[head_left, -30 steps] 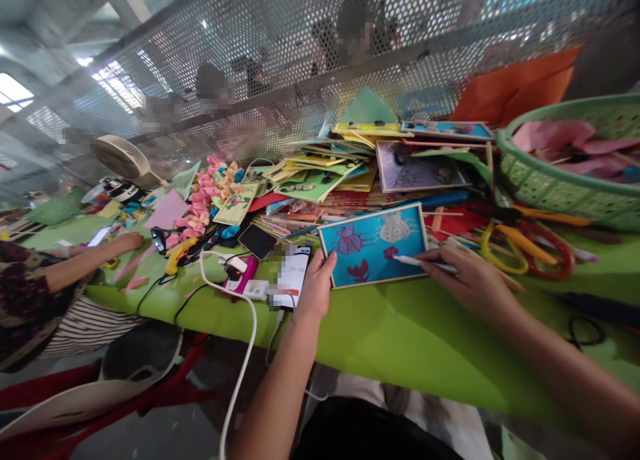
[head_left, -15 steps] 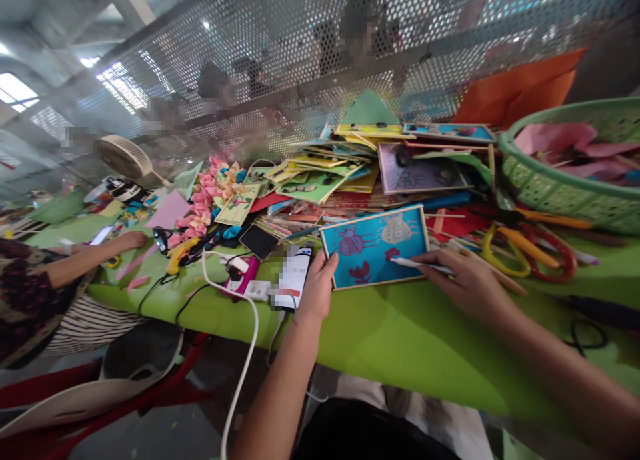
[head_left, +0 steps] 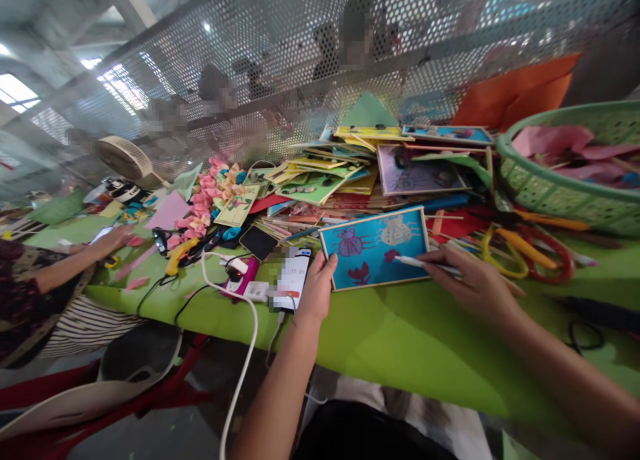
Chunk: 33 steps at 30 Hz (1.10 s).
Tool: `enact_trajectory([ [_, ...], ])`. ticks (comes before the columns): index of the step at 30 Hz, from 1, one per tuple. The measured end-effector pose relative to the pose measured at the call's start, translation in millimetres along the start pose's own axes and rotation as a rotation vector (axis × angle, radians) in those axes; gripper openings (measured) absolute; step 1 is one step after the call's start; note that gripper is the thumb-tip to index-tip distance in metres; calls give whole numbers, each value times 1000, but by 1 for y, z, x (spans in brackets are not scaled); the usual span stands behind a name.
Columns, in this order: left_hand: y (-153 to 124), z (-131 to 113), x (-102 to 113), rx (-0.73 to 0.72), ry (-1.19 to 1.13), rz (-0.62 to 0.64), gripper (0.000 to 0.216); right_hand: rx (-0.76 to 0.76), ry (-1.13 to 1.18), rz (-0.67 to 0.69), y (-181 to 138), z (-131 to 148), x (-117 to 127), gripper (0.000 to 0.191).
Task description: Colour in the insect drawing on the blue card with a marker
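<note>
Perforated metal sheeting [head_left: 280, 67] slopes across a high-ceilinged room, behind a cluttered desk [head_left: 400, 343] covered in green. At far left, a co-worker's arm [head_left: 75, 265] extends over the desk, the hand among paper scraps. Beyond it stands a pale fan [head_left: 125, 157]; then come pink paper flowers [head_left: 200, 210], heaped together, and a yellow glue gun [head_left: 179, 255] with its cord trailing. A pink power strip [head_left: 246, 277] sits close to the desk's front edge, probably so that cables reach it easily. Just to its right lies a lit phone [head_left: 294, 283], cable attached.

At centre, the person's left hand [head_left: 319, 287] grips the left end of a blue framed picture [head_left: 376, 273], thumb on top, apparently to steady it and leave its face uncovered. The picture is angled over the near part of the desk, showing two beetles and red flower shapes. Behind it, thin framed panels [head_left: 320, 180] are piled loosely, likely to save room. The right hand [head_left: 465, 273] pinches a white pen [head_left: 411, 262], its tip at the smaller flower; whether it touches cannot be told. Farther right lie scissors [head_left: 500, 268] with coloured handles, near a green basket [head_left: 515, 160] holding crumpled pink paper [head_left: 555, 140] and what look like thin sticks
</note>
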<state>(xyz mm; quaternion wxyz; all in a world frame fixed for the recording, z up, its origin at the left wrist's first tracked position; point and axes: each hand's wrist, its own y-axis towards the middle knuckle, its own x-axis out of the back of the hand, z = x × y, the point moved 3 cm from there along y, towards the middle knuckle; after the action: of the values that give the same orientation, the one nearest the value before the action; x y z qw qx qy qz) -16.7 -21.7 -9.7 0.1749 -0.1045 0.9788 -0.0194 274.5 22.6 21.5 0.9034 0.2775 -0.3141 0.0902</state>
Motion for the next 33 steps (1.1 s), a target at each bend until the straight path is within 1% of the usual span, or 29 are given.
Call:
enact_trajectory([
  [5, -1, -2, 0, -3, 9, 3, 54, -62, 52, -38, -1, 0, 6, 21],
  [9, -1, -2, 0, 8, -6, -9, 58, -26, 15, -27, -2, -4, 6, 22],
  [12, -2, -1, -1, 3, -4, -1, 54, -11, 1, -9, -2, -6, 4, 22],
  [16, -2, 0, 0, -15, 7, 10, 49, 35, -27, 15, 0, 0, 3, 23],
  [19, -1, 1, 0, -11, -4, 13, 51, 58, -42, 14, 1, 4, 2, 23],
  [25, -1, 0, 0, -18, 18, 22, 55, 49, -47, 28, 2, 5, -1, 25],
  [33, -1, -1, 0, -19, 25, 29, 54, 10, -46, 64, 1, 2, -3, 25],
])
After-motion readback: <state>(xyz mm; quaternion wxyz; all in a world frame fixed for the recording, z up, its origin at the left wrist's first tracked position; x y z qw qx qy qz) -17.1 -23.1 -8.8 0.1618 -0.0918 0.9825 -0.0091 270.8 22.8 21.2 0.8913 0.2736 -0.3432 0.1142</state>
